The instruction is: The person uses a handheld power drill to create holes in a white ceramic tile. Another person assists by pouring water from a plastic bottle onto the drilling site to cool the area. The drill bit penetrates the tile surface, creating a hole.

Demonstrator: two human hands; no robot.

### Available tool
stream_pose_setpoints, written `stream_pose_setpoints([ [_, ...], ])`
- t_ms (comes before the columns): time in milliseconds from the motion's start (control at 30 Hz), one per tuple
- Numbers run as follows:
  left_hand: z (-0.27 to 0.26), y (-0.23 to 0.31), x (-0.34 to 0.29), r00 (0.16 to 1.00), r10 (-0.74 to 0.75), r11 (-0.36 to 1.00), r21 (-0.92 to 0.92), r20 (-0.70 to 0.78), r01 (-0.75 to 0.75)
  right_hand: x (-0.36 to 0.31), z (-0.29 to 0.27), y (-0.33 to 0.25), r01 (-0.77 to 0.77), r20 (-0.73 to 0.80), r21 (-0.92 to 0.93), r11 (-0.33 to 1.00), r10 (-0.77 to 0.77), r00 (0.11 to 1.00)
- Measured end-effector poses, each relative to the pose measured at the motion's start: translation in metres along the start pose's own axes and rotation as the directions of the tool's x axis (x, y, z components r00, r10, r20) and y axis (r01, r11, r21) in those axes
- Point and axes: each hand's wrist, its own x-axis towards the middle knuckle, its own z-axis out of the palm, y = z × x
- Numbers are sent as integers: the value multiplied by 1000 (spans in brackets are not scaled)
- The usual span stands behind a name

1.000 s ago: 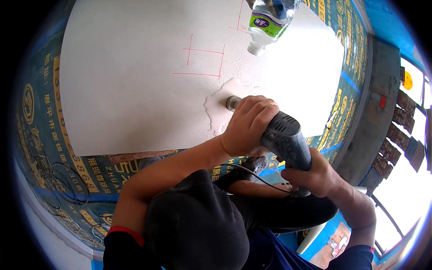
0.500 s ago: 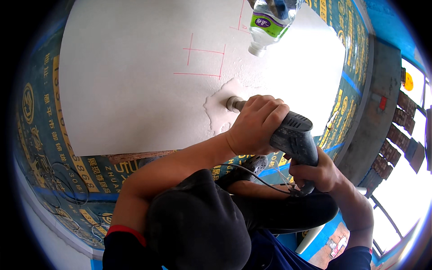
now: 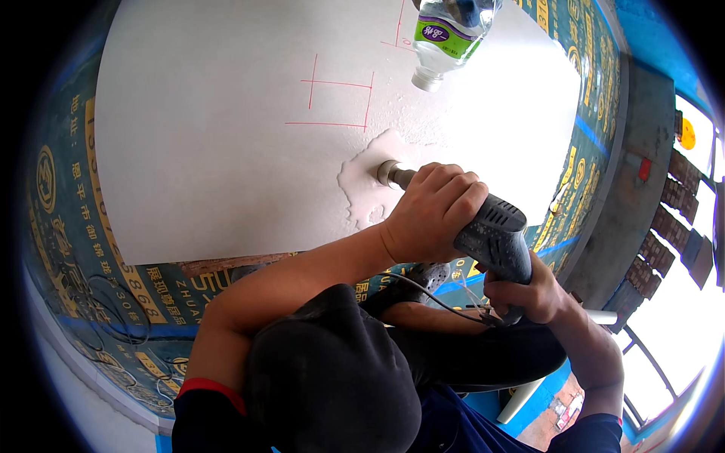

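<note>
A dark grey power drill (image 3: 498,234) is held slantwise in both my hands. My left hand (image 3: 434,211) wraps around its front body, just behind the bit. My right hand (image 3: 532,291) grips its rear handle, where the trigger is hidden by the fingers. The round hole-cutting bit (image 3: 388,174) rests against a large white slab (image 3: 204,151), inside a milky puddle (image 3: 361,177). Red lines (image 3: 340,83) are drawn on the slab above the puddle. Past the bit, a clear bottle (image 3: 449,45) with a green label hangs neck-down; what holds it is mostly cut off by the upper edge.
Printed dark green floor covering (image 3: 113,279) surrounds the slab. A cable (image 3: 430,302) runs from the drill handle past a dark shoe (image 3: 429,278). More cable (image 3: 113,313) lies coiled at left. Stacked brown pieces (image 3: 672,226) stand at far right. A black cap (image 3: 332,370) covers the lower middle.
The slab, its red lines and the bottle sit slightly further left in the picture. Both hands keep their grip on the drill, and the bit stays in the puddle.
</note>
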Motion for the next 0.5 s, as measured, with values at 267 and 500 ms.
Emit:
stream_pose_setpoints([
  [267, -2, 3, -1, 1000, 20, 1000, 1, 7, -20, 0, 2, 11, -2, -20, -31, 1000, 1, 1000],
  [500, -1, 1, -9, 998, 53, 998, -13, -21, -53, -2, 13, 15, -12, -41, -64, 998, 10, 999],
])
